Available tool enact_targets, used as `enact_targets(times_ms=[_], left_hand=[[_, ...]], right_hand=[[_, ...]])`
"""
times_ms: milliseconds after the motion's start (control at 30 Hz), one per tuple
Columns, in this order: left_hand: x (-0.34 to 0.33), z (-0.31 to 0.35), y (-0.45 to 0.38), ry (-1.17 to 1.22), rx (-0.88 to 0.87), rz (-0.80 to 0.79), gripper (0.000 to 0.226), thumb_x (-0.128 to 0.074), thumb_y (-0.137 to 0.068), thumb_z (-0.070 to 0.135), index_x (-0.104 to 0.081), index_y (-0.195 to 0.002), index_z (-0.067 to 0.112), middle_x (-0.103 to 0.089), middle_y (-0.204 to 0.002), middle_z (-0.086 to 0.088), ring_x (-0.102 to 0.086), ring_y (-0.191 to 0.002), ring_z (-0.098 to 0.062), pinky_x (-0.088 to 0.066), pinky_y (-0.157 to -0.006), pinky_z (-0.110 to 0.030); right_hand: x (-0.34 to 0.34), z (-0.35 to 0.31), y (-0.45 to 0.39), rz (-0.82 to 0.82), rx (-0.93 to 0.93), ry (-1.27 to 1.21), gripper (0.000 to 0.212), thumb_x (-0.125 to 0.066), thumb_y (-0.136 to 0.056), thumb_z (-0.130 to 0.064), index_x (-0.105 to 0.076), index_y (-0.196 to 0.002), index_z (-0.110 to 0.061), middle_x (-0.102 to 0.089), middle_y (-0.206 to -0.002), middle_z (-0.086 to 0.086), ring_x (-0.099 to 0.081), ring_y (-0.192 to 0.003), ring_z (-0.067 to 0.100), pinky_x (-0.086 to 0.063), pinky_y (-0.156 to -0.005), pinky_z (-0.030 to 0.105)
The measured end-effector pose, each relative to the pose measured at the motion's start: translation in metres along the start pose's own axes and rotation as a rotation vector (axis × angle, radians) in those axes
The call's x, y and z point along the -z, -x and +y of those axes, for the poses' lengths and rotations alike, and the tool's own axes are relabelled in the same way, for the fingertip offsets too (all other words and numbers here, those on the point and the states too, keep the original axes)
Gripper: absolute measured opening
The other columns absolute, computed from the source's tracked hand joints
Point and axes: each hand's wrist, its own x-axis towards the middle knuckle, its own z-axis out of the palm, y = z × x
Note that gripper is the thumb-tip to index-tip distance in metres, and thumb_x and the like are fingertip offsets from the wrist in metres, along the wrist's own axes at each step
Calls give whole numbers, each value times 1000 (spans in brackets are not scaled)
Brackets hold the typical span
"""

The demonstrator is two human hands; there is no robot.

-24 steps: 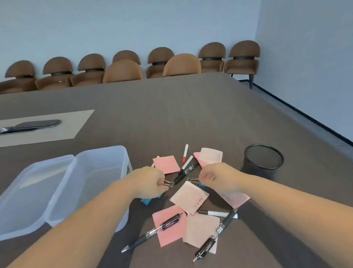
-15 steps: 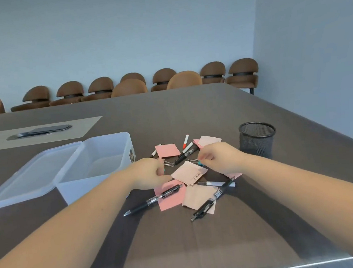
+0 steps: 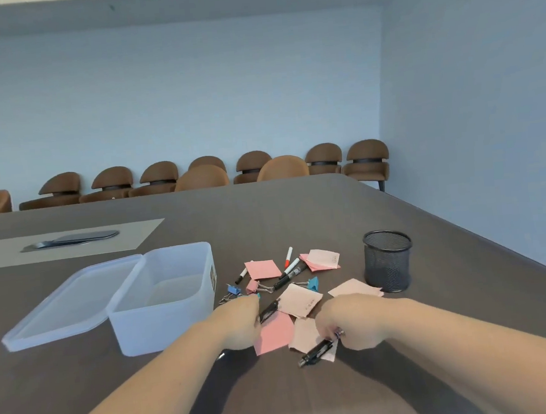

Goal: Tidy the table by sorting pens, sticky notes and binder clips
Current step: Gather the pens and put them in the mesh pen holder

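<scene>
Both hands have dropped from the binder clips to the near pens. On the dark table, the left hand covers a black pen lying on a pink sticky note; whether it grips is unclear. At 3 o'clock, the right hand pinches another pen. Blue, pink and teal clips lie at 12 o'clock, beside the open plastic box; a mesh cup stands at 2 o'clock.

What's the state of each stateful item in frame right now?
Plastic storage box: open, looks empty.
Box lid: off, flat beside box.
Mesh pen cup: upright, contents hidden.
Left hand: closed on a black pen.
Right hand: gripping another black pen.
Blue binder clip: on table, unclipped.
</scene>
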Motion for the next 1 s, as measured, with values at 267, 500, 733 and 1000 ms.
enact_targets(times_ms=[267,500,733,1000], left_hand=[[15,-9,-30,431,217,283,7,-41,-94,9,-34,-96,7,-53,-91,-10,-51,-86,-30,-38,-70,-34],[30,-12,-74,399,376,338,28,-50,-93,13,-48,-119,3,-61,-119,-15,-59,-104,-28,-48,-77,-32],[25,-13,-109,195,400,240,39,-60,-90,19,-49,-125,7,-63,-117,-11,-62,-97,-23,-53,-81,-27],[9,-22,-123,155,405,178,47,-66,-86,23,-47,-127,10,-63,-115,-8,-55,-85,-17,-48,-73,-23]], right_hand=[[6,15,-23,348,-242,-243,15,-41,-85,-13,-52,-95,-12,-62,-110,9,-57,-99,32,-50,-82,39],[11,18,-30,23,-235,-212,15,-59,-84,-17,-44,-86,-16,-48,-85,2,-44,-83,24,-34,-56,27],[13,19,-46,-9,-248,-166,31,-73,-74,-25,-47,-88,-14,-50,-89,4,-46,-81,24,-31,-53,28],[11,22,-61,16,-250,-210,10,-40,-94,-15,-50,-96,-16,-47,-93,3,-44,-87,22,-31,-54,23]])
